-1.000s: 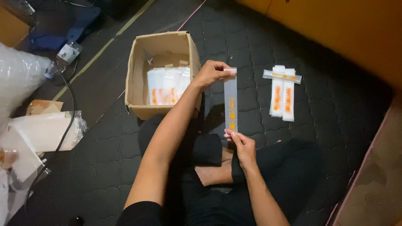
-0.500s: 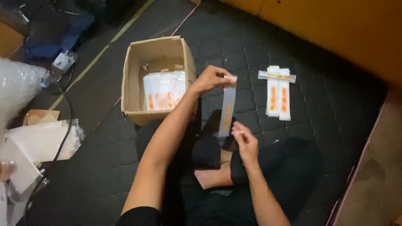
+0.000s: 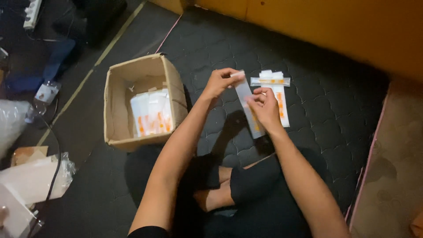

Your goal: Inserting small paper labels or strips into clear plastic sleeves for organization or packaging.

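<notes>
A long, narrow clear sachet [image 3: 249,108] with orange print near its lower end is held up between the two hands, its long axis running from the upper left, by the left hand, down and slightly rightward to a free end that hangs below the right hand. Its upper end is pinched between the thumb and fingers of the left hand [image 3: 220,82], whose other fingers are curled in. The right hand [image 3: 264,107] is closed lightly on the strip a little lower, fingertips bunched against its edge. Just beyond the right hand, a small stack of like sachets [image 3: 278,99] is laid on the mat, pointing away from the person, with one more laid crosswise over its far end. To the left of the left hand, an open cardboard box [image 3: 119,128] is seen, with further white and orange sachets stood inside. The surface is a dark quilted mat [image 3: 335,119], on which the person is seated cross-legged. A yellow wall [image 3: 335,31] is seen beyond the hands, and clear plastic bags [image 3: 31,176] and a black cable [image 3: 55,163] lie far off to the left.
</notes>
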